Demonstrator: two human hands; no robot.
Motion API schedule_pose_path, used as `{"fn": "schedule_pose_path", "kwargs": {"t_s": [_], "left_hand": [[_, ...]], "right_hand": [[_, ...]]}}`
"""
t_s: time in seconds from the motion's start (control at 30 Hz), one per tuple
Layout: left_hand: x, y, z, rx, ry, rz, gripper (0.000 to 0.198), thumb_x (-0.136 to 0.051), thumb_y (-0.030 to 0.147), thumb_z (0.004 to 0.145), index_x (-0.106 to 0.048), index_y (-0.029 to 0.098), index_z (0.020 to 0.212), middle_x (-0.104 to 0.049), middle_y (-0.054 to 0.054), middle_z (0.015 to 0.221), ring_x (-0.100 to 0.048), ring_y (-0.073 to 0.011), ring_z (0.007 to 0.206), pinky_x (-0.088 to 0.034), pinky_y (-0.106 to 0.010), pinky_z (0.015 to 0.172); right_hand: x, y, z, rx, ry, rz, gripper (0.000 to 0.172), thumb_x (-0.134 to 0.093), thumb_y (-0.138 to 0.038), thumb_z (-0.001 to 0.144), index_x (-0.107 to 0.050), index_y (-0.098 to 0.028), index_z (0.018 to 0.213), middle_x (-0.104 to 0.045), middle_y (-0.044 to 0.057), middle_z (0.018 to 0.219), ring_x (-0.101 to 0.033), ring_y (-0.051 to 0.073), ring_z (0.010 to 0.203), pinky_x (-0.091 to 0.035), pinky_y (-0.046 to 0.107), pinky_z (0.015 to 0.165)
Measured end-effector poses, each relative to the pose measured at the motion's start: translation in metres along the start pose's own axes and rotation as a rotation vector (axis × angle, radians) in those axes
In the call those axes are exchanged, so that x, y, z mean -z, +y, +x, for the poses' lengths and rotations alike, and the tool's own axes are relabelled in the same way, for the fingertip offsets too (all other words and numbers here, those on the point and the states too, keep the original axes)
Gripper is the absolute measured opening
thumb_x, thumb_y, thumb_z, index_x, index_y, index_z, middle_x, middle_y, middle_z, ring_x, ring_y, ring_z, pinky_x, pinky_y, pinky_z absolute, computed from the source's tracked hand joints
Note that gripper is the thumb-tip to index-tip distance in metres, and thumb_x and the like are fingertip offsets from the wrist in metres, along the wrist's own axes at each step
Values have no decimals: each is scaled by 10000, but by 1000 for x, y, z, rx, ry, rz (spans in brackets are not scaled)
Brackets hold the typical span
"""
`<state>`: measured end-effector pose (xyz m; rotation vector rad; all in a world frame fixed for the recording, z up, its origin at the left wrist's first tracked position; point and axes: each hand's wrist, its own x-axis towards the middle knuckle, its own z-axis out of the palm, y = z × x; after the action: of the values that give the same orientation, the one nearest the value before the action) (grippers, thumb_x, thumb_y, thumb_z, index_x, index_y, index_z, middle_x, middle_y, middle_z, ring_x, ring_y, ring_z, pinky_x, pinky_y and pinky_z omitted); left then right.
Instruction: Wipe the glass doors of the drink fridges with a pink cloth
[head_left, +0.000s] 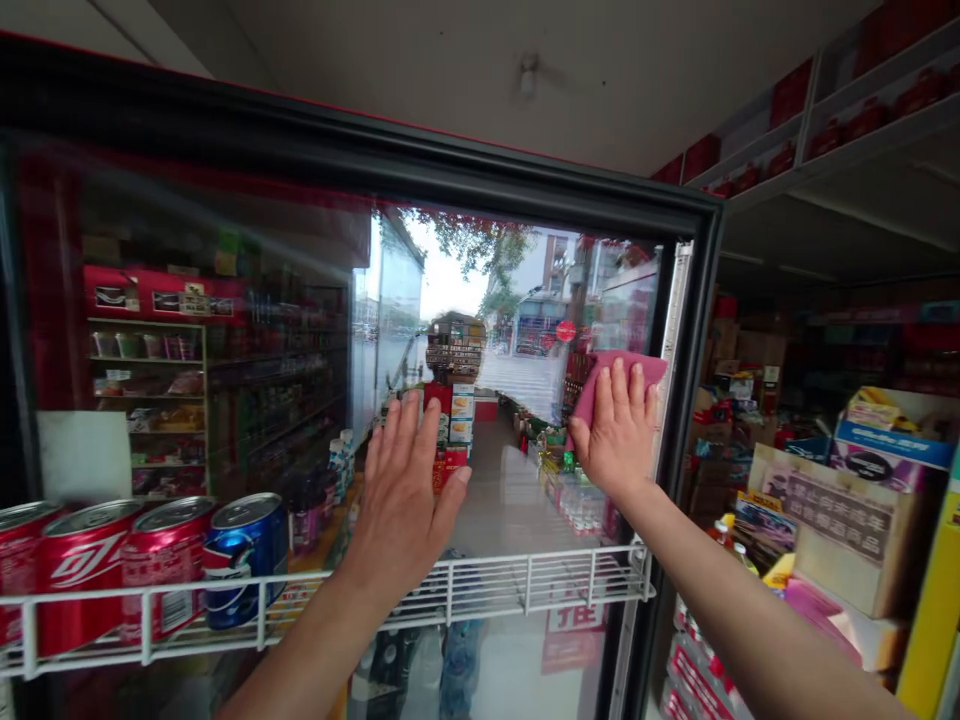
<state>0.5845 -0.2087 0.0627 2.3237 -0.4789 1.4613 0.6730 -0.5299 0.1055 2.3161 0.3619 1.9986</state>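
Observation:
My right hand (619, 435) presses a pink cloth (654, 372) flat against the glass door (517, 490), close to the white strip at its right side. The fingers lie stretched over the cloth, and its upper edge shows past them. My left hand (405, 490) is raised in front of the glass, empty, with its fingers extended and thumb apart. Whether its palm touches the pane I cannot tell. Below both hands runs a white wire rack (491, 590) fixed inside the door. Trees, a street and store shelves appear in the glass as reflections or through it.
Red cans (82, 575) and a blue can (246, 555) stand on the rack at left. A black frame (697, 300) borders the glass. Cardboard boxes (847, 510) and packaged goods are stacked at right. High shelves (885, 130) hold red items under the ceiling.

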Motion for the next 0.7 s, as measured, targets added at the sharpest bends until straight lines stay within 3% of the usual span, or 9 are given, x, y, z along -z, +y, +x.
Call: {"fn": "schedule_pose_path", "kwargs": {"t_s": [0.1,0.33,0.53,0.7], "left_hand": [[12,-8,-6,18,21,3,814,-476,482,1126,-89,287,1815,-168,-135,1894,-136,-358,1763,-254,-688,1383],[48,-34,-26,49,55,68,839,-493,457,1124,-47,290,1815,-161,-147,1894,-117,-366,1766,-249,-691,1381],[95,-66,-47,112,81,128,850,-505,444,1117,-43,300,1815,-166,-149,1893,-119,-380,1764,-248,-711,1374],[130,-97,-62,165,104,187,855,-511,458,1116,-47,290,1815,-182,-156,1889,-123,-371,1764,-260,-704,1375]], "right_hand": [[-1,-35,1,67,-39,31,962,-608,-429,1036,-131,-111,1808,-232,209,1864,-78,432,1757,-187,751,1363],[-2,-150,25,294,-93,165,822,-617,-408,1058,-305,-155,1775,-310,148,1849,-50,378,1769,-47,703,1408],[1,-242,72,531,-184,315,812,-600,-366,1070,-280,-169,1789,-261,105,1868,-120,363,1764,-99,672,1432],[5,-307,105,720,-180,389,771,-606,-402,1080,-340,-185,1770,-307,80,1854,-184,343,1755,-145,649,1438]]}}
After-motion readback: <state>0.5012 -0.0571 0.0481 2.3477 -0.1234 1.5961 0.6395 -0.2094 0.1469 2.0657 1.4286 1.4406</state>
